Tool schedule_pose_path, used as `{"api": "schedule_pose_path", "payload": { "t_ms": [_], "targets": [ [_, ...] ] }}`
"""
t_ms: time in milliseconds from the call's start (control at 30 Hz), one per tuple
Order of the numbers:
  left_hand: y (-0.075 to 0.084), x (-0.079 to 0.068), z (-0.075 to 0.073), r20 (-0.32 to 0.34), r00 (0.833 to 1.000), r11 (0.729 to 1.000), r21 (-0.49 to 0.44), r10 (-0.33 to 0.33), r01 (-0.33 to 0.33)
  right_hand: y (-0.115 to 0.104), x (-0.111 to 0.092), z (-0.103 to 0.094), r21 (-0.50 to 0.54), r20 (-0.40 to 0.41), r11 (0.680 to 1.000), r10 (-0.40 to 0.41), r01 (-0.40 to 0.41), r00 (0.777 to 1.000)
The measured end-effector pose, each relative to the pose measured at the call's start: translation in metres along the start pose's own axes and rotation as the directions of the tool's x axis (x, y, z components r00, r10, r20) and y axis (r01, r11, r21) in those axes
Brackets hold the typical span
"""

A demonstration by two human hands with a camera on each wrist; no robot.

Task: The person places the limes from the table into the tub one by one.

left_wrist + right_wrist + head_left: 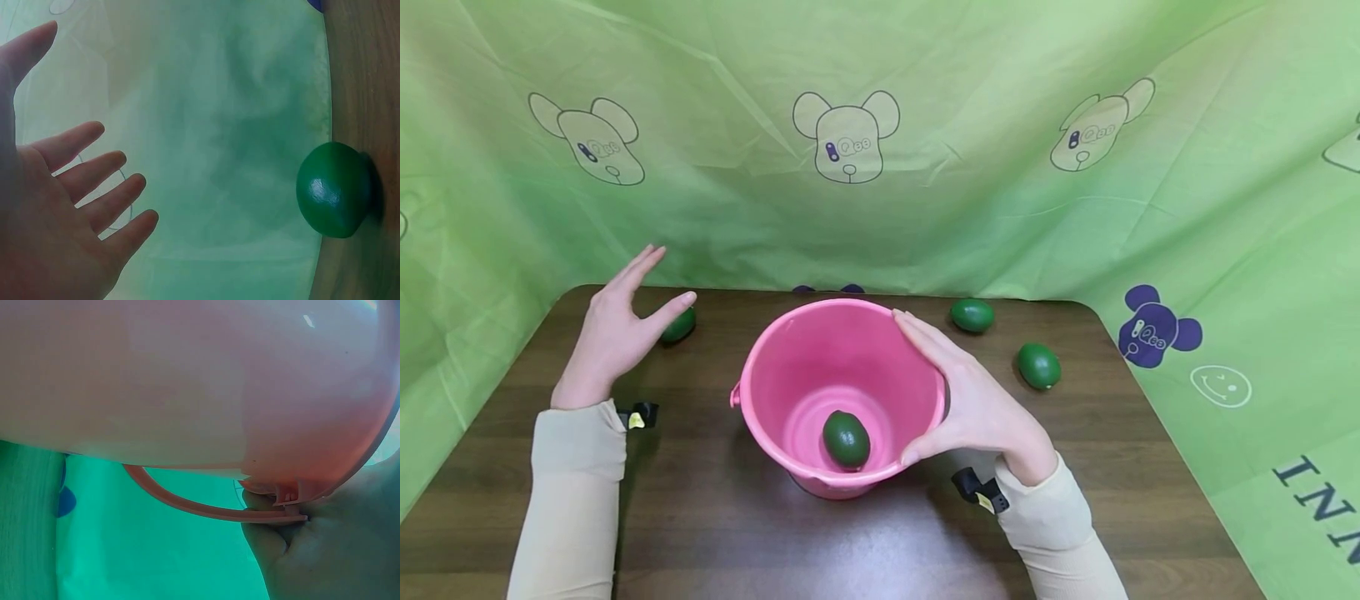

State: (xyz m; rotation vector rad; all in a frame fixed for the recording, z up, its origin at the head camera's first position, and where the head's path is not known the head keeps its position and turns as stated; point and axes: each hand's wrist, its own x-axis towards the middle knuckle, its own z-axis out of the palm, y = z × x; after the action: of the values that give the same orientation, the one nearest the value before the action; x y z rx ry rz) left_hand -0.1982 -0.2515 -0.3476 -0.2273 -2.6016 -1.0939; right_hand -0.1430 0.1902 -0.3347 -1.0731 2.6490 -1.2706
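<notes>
A pink bucket point(842, 333) is at the middle of the wooden table, with a dark green avocado-like fruit point(847, 439) lying inside on its bottom. My right hand point(981, 408) grips the bucket's right rim, thumb on the near side and fingers toward the far side. The right wrist view shows the bucket's outer wall point(187, 381) and its handle point(200, 508) by the right hand. My left hand point(613, 329) is raised at the left with fingers extended, holding nothing. Beyond it sits another dark green oval fruit point(679, 326), which the left hand point(69, 231) does not touch.
Two brighter green lime-like fruits lie right of the bucket: one point(972, 316) by the table's back edge, the other point(1039, 366) nearer the right edge. A green printed cloth point(715, 167) hangs behind and beside the wooden table point(700, 517).
</notes>
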Motion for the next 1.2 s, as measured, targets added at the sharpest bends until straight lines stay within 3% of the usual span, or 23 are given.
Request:
{"api": "schedule_pose_path", "payload": {
  "t_ms": [1200],
  "targets": [
    [-0.032, 0.003, 0.004, 0.038, 0.995, 0.995, 0.024, -0.094, 0.093, 0.001, -0.002, 0.001, 0.003, -0.005, 1.000, 0.002, -0.001, 1.000]
  ]
}}
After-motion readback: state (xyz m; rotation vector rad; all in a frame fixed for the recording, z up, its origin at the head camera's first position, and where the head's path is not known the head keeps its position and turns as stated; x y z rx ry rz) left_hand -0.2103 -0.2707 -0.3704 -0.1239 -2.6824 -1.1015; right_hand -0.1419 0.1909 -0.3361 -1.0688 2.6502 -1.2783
